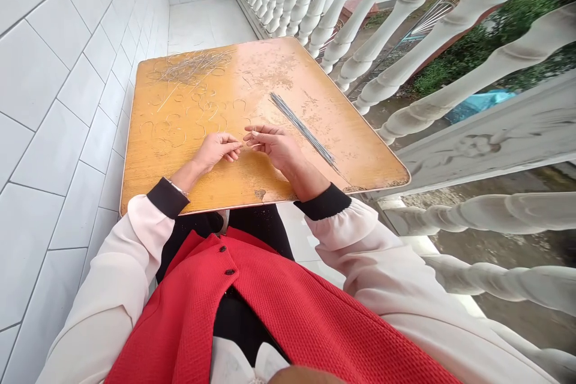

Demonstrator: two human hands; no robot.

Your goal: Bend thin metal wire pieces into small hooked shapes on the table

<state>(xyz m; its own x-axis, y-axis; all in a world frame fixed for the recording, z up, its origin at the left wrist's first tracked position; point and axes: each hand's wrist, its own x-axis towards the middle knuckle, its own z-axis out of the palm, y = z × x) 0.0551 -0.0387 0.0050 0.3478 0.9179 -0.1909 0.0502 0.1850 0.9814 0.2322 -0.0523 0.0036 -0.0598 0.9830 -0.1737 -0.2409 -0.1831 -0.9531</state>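
Note:
My left hand (pixel 219 150) is over the near middle of the table, with thumb and forefinger pinched together. Close beside it, my right hand (pixel 272 145) has its fingertips drawn together too, pointing at the left. Whatever sits between the fingertips is too thin and small to make out. Beyond my hands, several thin curled pieces of wire (pixel 209 109) lie scattered on the tabletop. A bundle of straight grey wires (pixel 303 130) lies slantwise to the right of my right hand.
The worn yellow and pink table (pixel 153 183) has a tangled heap of thin wire (pixel 193 67) at its far left. A white tiled wall (pixel 67 126) runs along the left. White balusters (pixel 382 81) stand close along the right side.

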